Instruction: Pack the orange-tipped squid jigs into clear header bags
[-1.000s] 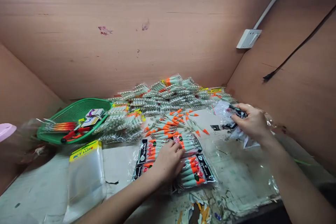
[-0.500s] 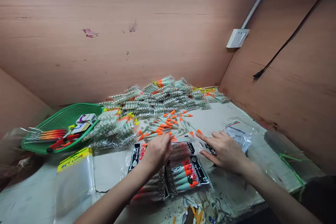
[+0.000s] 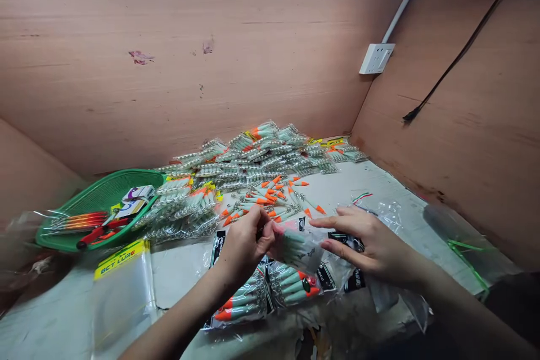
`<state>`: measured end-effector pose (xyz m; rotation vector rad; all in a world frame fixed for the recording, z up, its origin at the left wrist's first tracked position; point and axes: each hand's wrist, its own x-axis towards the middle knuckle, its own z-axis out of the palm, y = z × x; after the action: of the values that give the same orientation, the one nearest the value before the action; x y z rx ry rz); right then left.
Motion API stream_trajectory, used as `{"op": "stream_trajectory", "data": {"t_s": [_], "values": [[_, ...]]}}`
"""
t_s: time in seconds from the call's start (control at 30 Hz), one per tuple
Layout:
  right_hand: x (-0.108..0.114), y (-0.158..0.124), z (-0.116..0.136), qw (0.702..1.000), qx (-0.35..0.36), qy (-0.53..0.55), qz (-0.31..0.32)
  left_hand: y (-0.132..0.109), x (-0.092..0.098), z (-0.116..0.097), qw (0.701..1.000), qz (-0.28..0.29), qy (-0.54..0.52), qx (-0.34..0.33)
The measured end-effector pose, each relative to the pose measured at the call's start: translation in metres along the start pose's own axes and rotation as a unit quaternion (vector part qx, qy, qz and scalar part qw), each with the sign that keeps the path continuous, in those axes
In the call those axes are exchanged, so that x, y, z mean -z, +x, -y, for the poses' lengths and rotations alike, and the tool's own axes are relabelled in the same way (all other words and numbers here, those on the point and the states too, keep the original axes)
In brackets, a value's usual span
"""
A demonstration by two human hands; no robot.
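My left hand (image 3: 241, 241) is closed in a pinch on the edge of a small clear plastic bag (image 3: 297, 247), through which pale shapes show. To its right, my right hand (image 3: 371, 239) has thumb and forefinger stretched out and apart beside the bag's other side. Whether those fingertips touch the bag I cannot tell. Below the hands lie packs of pale fishing lures (image 3: 295, 287) with orange ends and black card headers. Under my right palm there is crumpled clear plastic (image 3: 386, 295) with black print near it.
Loose orange-tipped lures (image 3: 270, 197) lie in front of a heap of bagged lures (image 3: 261, 154) along the wall. At left stand a green basket (image 3: 76, 202) holding red-handled pliers (image 3: 95, 233), and a stack of clear bags with yellow headers (image 3: 124, 292). Clear plastic (image 3: 459, 236) lies at right.
The small plastic bag now shows raised between my hands, above the packs. My right hand has moved slightly, and loose clear plastic now hangs below it.
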<state>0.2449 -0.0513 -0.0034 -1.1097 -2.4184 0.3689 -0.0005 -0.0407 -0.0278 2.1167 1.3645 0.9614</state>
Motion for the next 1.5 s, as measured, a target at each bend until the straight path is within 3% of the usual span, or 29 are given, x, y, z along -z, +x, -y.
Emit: {"op": "stream_trajectory", "data": {"t_s": [0.17,0.27,0.37,0.47,0.6,0.73,0.83,0.93,1.07,1.27,1.33,1.5], "values": [[-0.003,0.011,0.017,0.992,0.038,-0.116,0.043,-0.007,-0.006,-0.009,0.984,-0.024,0.118,-0.134],[-0.011,0.011,0.02,0.985,0.077,-0.149,0.047,-0.01,-0.011,-0.014,0.98,-0.038,0.13,-0.147],[-0.017,0.007,0.02,0.977,0.124,-0.171,-0.005,-0.01,-0.015,-0.017,0.997,-0.008,0.074,-0.03],[-0.016,0.001,0.02,0.969,0.159,-0.182,-0.055,-0.005,-0.019,-0.013,0.995,0.026,-0.002,0.101],[-0.002,-0.006,0.019,0.973,0.176,-0.109,-0.1,0.004,-0.026,0.004,0.986,0.055,-0.066,0.145],[0.008,-0.003,0.01,0.977,0.099,-0.025,-0.188,0.001,-0.023,0.016,0.97,0.082,-0.165,0.156],[0.002,0.007,0.001,0.973,0.002,-0.011,-0.228,-0.011,-0.016,0.012,0.953,0.129,-0.256,0.098],[-0.007,0.02,-0.004,0.971,-0.074,0.002,-0.226,-0.021,-0.015,0.003,0.968,0.159,-0.194,0.02],[-0.015,0.032,-0.008,0.964,-0.107,0.036,-0.241,-0.017,-0.021,-0.003,0.98,0.128,-0.11,0.105],[-0.02,0.039,-0.018,0.917,-0.137,0.021,-0.375,0.017,-0.017,0.014,0.957,0.137,-0.14,0.213],[-0.022,0.045,-0.031,0.915,-0.184,-0.007,-0.358,0.037,-0.013,0.022,0.954,0.134,-0.14,0.228],[-0.037,0.07,-0.083,0.927,-0.282,-0.026,-0.247,0.097,-0.008,0.036,0.96,0.122,-0.084,0.237]]}}
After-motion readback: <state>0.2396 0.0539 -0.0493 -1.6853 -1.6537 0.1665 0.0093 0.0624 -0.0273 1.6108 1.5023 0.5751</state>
